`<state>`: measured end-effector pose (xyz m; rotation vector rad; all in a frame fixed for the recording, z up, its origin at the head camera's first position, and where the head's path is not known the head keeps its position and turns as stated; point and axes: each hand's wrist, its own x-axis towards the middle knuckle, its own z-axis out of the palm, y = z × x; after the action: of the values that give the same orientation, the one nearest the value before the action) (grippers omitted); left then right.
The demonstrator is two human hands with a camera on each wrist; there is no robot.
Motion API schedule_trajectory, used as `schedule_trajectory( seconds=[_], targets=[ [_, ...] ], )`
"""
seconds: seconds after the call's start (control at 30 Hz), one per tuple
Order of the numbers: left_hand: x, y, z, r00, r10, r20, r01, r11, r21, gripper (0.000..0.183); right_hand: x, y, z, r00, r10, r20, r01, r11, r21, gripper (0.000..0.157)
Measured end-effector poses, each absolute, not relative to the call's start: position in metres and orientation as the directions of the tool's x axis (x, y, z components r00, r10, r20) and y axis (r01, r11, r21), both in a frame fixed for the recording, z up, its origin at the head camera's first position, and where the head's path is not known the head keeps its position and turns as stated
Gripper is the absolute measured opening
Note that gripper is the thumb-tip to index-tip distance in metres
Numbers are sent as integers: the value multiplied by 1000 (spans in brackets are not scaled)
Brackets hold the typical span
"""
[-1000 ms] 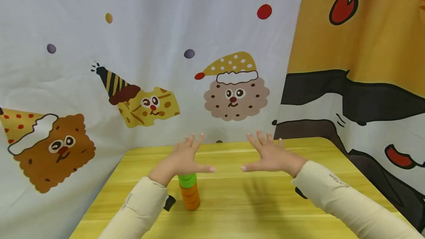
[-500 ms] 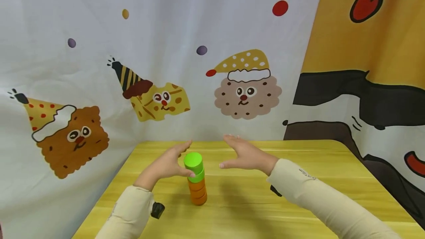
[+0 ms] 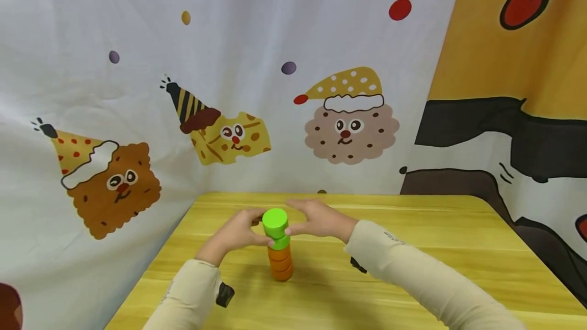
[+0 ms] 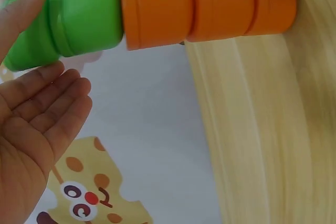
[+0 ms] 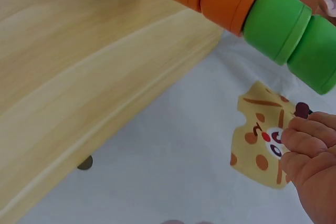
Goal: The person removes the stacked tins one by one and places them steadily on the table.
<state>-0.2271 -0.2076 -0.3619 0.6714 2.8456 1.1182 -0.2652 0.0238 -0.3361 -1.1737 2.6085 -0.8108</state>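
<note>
A tower of short round toy pieces stands upright on the table, two green pieces (image 3: 275, 222) on top of three orange ones (image 3: 281, 265). At its left side is my left hand (image 3: 236, 232), fingers extended and thumb tip right at the green part. The left wrist view shows the thumb overlapping the top green piece (image 4: 32, 38), the other fingers straight beside it. My right hand (image 3: 321, 220) comes from the other side, thumb tip at the top green piece. In the right wrist view its loosely bent fingers (image 5: 310, 142) stand apart from the tower.
The yellow wood-grain table (image 3: 412, 269) ends at a white cloth (image 3: 238, 29) printed with cartoon biscuits and cheese. A second, orange and black patterned cloth (image 3: 495, 65) hangs at the right. Small black devices (image 3: 224, 294) sit beneath both wrists.
Both hands have moved inward from wide apart to either side of the green pieces. The tower, partly behind the left hand before, now shows fully. The head view has shifted leftward.
</note>
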Motion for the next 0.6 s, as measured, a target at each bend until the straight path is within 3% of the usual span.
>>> schedule_trajectory(
  seconds=[0.37,0.6],
  targets=[
    [-233,-202,-370,-916,377,142,371,656,657,51,-267,10,-342,-646,-757,98,-663,492,-565,70],
    [-233,-202,-373,-919,376,114,347,643,683,43,-265,4,-346,-661,-742,113,-645,485,-591,66]
  ],
)
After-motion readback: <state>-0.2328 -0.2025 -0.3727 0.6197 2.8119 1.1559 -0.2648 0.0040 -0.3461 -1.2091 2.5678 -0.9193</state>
